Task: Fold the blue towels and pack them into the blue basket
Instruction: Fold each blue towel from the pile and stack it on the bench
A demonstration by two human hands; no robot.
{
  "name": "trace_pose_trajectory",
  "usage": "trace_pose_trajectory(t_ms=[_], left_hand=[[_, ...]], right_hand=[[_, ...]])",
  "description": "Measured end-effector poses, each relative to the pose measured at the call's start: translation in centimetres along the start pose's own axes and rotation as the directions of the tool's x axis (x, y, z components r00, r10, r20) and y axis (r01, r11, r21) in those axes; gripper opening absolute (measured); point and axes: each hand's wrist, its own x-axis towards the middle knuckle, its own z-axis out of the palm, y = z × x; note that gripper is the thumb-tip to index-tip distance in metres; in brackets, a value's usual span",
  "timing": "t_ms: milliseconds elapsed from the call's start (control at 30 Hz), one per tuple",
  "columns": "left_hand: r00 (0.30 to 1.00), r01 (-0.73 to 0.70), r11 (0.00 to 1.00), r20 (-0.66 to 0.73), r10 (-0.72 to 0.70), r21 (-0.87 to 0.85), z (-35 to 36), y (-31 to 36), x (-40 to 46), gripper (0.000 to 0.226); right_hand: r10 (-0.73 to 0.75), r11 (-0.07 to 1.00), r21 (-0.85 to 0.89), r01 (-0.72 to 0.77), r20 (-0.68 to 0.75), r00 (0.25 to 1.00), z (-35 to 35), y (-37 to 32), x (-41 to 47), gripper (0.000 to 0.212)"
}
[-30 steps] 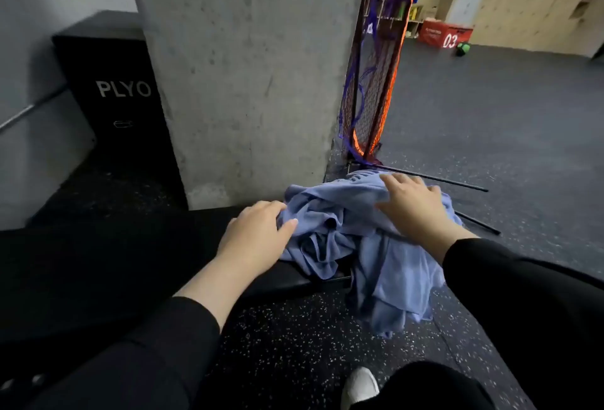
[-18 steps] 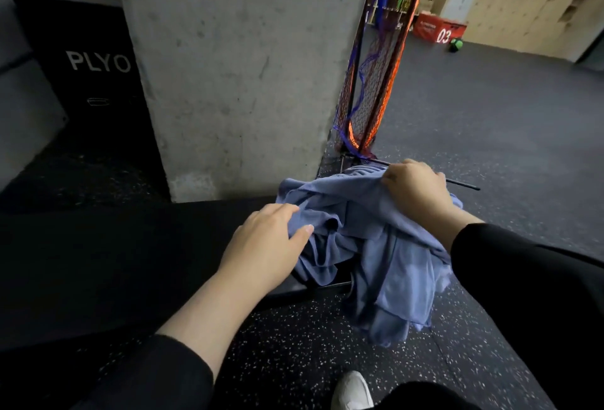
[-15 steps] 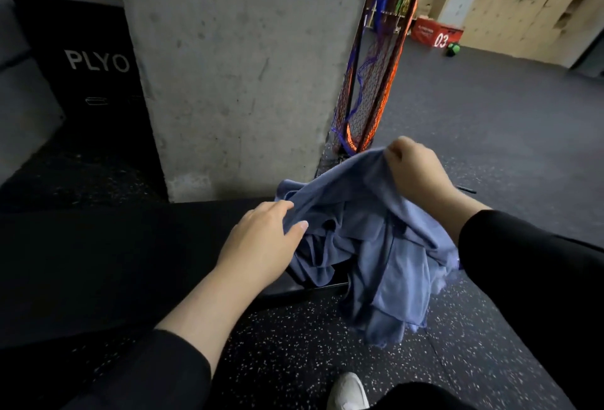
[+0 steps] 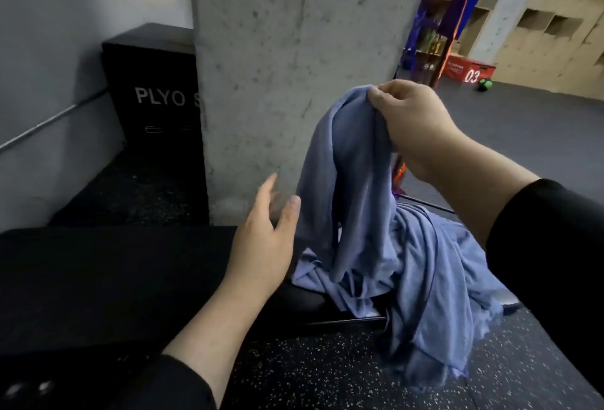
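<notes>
**One towel lifted clear of the heap**

Since a second ago the right hand [image 4: 413, 128] has risen from the pile, where it lay flat, and now holds one blue towel [image 4: 349, 180] up in front of the concrete pillar [image 4: 294, 66]. Meanwhile the left hand [image 4: 261, 239] has come off the cloth. The lifted towel hangs limp from a pinch of bunched fabric at its top, and its lower end still trails into the remaining blue towels [image 4: 434, 279]. These lie heaped on the right end of the black tabletop [image 4: 114, 279] and spill over its edge toward the speckled floor [image 4: 310, 370].

Judging by the drape, the cloth is light, soft and without stiffness; it should sag wherever it is unsupported, so corners or a hem look the best places to hold it for folding. The left hand is spread open, fingers loose, just beside the hanging towel and holding nothing. No blue basket is in view.
</notes>
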Motion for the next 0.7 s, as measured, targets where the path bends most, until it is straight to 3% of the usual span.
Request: trace_pose_trajectory(t_ms=[100,200,367,500,700], left_hand=[[0.989,0.01,1.0,-0.147,-0.008,0.009,-3.4,-0.3,0.3,0.051],[0.982,0.068,0.986,-0.183,-0.039,0.155,-6.5,-1.7,0.7,0.046],[0.97,0.227,0.881,-0.013,-0.243,0.415,-9.7,-5.1,0.2,0.037],[0.942,0.233,0.772,0.06,-0.331,0.592,-10.8,-7.6,0.1,0.046],[0.894,0.188,0.715,0.183,-0.408,0.673,-9.0,-9.0,0.5,0.057]], right_hand=[[0.105,0.984,0.136,-0.115,0.078,0.991,4.1,0.5,-1.3,0.022],[0.22,0.939,0.227,-0.257,0.178,0.959,8.9,3.1,-4.1,0.028],[0.381,0.846,0.261,-0.466,0.315,0.869,15.4,8.1,-9.7,0.028],[0.418,0.828,0.254,-0.499,0.313,0.853,17.1,10.4,-11.9,0.023],[0.404,0.809,0.268,-0.524,0.395,0.825,16.3,11.7,-11.0,0.034]])
